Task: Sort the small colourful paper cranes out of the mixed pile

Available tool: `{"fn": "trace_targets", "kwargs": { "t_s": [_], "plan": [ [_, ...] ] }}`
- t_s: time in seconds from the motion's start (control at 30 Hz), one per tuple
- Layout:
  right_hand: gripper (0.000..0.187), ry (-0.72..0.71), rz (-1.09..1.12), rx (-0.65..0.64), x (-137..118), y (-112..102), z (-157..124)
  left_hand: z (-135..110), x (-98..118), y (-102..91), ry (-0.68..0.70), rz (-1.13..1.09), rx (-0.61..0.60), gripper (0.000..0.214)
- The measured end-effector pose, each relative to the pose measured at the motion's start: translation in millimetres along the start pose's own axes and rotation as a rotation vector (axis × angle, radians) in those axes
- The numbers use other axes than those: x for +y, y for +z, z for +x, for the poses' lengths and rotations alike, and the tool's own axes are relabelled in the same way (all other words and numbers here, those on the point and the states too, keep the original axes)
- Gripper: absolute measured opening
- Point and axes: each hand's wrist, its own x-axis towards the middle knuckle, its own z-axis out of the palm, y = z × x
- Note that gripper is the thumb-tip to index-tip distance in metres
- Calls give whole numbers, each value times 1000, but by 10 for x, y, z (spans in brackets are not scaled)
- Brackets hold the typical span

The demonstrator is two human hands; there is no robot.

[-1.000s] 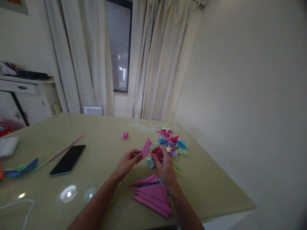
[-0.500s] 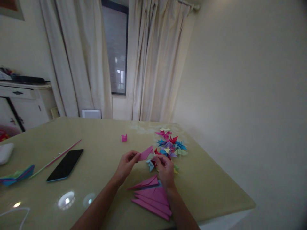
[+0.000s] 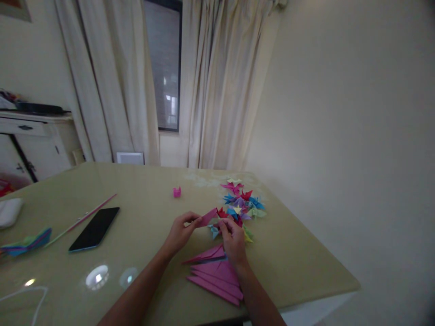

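Above the table, my left hand pinches one end of a folded pink paper between thumb and fingers. At the paper's other end my right hand is closed, its fingertips pinching the tip; they partly hide that end. Just behind my hands lies a heap of colourful origami cranes, in red, blue, purple, yellow and green. Below my hands, several folded pink papers lie fanned out, partly covered by my right forearm.
A small pink folded piece sits further back on the table. To the left lie a black phone, a thin pink and green stick, a blue and green paper piece and a white case. A wall borders the right side.
The pink paper has turned slightly and looks narrower between my hands. Both hands keep their grip in almost the same place. The whole view has shifted a little.
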Motion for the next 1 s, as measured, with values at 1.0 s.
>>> {"fn": "trace_targets", "kwargs": {
  "t_s": [1.0],
  "plan": [
    [35, -210, -399, -166, 61, 23, -92, -20, 100, -28, -8, -101, -51, 35]
  ]
}}
